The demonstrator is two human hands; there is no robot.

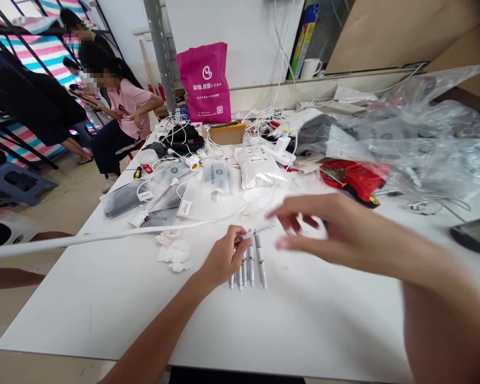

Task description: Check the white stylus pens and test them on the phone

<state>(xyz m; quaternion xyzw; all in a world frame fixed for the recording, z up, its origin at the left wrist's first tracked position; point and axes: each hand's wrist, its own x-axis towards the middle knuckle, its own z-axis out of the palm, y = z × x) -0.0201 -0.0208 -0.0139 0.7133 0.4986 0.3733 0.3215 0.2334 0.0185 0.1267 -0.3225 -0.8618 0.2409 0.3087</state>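
Note:
My left hand (223,255) pinches a silver-grey pen (261,231) between thumb and fingers, its far end pointing right. Under that hand, several similar silver pens (261,264) lie side by side on the white table (312,330), their upper ends partly hidden by my fingers. To the right of the held pen, my right hand (328,218) hovers over the table, smeared by motion. Its fingers are curved and apart from the thumb, with nothing visible between them. Left of the pens lies a crumpled white tissue (174,249).
A white cable (116,236) crosses the table's left side. Behind it lie packaged pouches (216,177), a red bag (356,178) and clear plastic wrapping (416,138). A magenta bag (205,82) stands at the back. People (126,106) are beyond the left edge.

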